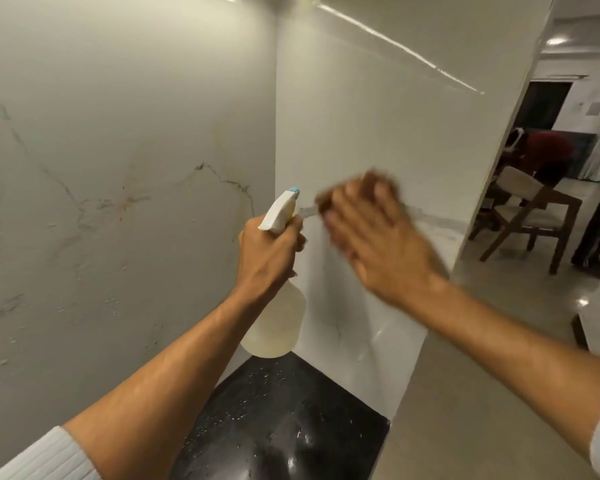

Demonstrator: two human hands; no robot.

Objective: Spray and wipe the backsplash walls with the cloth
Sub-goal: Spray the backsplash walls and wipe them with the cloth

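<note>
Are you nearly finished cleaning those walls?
Not yet. Spraying looks done on the veined left wall: droplets cling low on it, unwiped. Right now the right hand presses the brown cloth flat against the white right wall, blurred mid-wipe, while the left hand grips the white spray bottle. Left to do: wiping the left wall, and likely the speckled black countertop.
</note>
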